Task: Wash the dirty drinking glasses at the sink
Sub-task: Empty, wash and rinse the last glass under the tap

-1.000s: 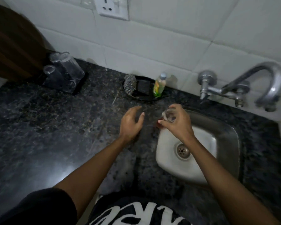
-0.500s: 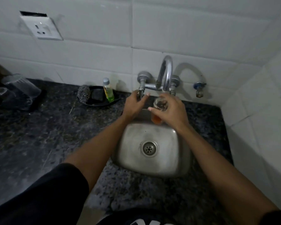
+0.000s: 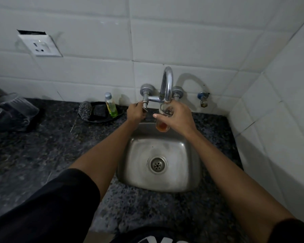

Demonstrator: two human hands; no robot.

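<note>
Over the far edge of the sink (image 3: 191,172), right under the faucet spout (image 3: 168,81), sits the drinking glass (image 3: 162,120) — upright, rim near the spout tip, orange-brown residue in its bottom. Right hand (image 3: 179,118) grips it from the right side, fingers curled round the upper wall, thumb (image 3: 159,116) stretched across the near side; the glass base sticks out below the fingers. Left hand (image 3: 135,114) is left of the glass, fingers curled closed on the left tap handle (image 3: 145,105) — hand and glass apart, not touching. No water stream can be made out.

Counts: one glass in hand, two more glasses (image 3: 16,107) lying on a dark tray at the far-left end of the counter (image 3: 42,146), blurry, can't tell their state. One sink, one drain (image 3: 157,163) in its middle. One curved spout with two wall valves, plus one separate small tap (image 3: 203,99) on the wall to the right. One black dish (image 3: 102,118) left of the faucet holding one steel scrubber (image 3: 85,110), one dark sponge (image 3: 99,111), one small bottle of green liquid (image 3: 111,106). One wall socket (image 3: 39,45) on the white tiles, far left.
</note>
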